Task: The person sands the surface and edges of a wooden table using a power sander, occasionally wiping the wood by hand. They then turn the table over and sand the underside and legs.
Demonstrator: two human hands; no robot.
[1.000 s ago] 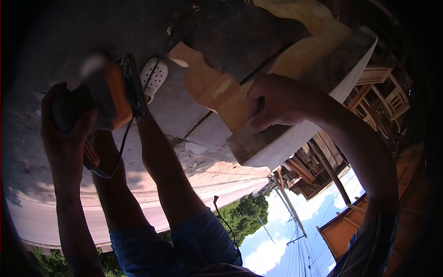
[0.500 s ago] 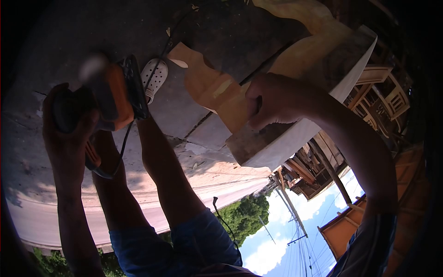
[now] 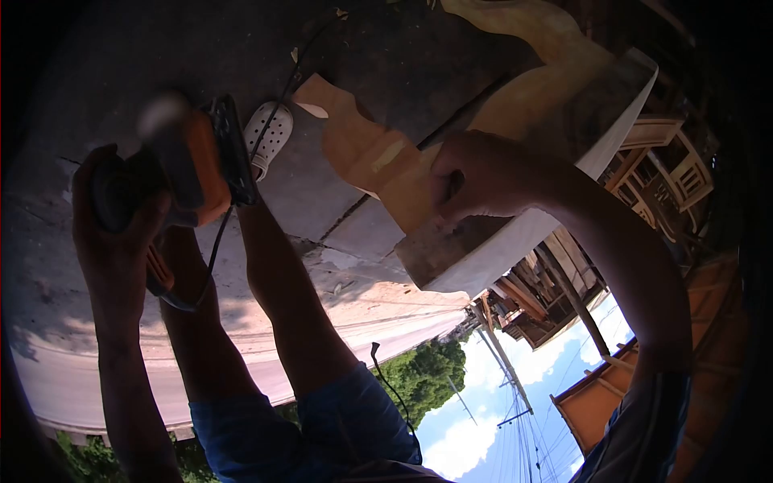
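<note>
My left hand (image 3: pixel 121 209) is wrapped round the grip of an orange and black power sander (image 3: pixel 208 173). The sander is tilted, its flat dark pad turned to the right, beside my leg. A black cord (image 3: pixel 216 249) runs from its handle. On the right, my right hand (image 3: pixel 475 177) rests with curled fingers at a pale brown wooden board (image 3: pixel 378 157) with a wavy edge. Its fingertips are partly hidden, but they seem closed on the wood. Another curved pale wooden piece (image 3: pixel 555 68) lies beyond that hand.
A light-edged slab (image 3: pixel 499 262) lies under my right forearm. My foot wears a white clog (image 3: pixel 270 133) on the concrete floor (image 3: pixel 201 48), with the cord across it. Wooden chairs (image 3: pixel 684 173) are stacked at the right. Beyond are a road, trees and overhead wires.
</note>
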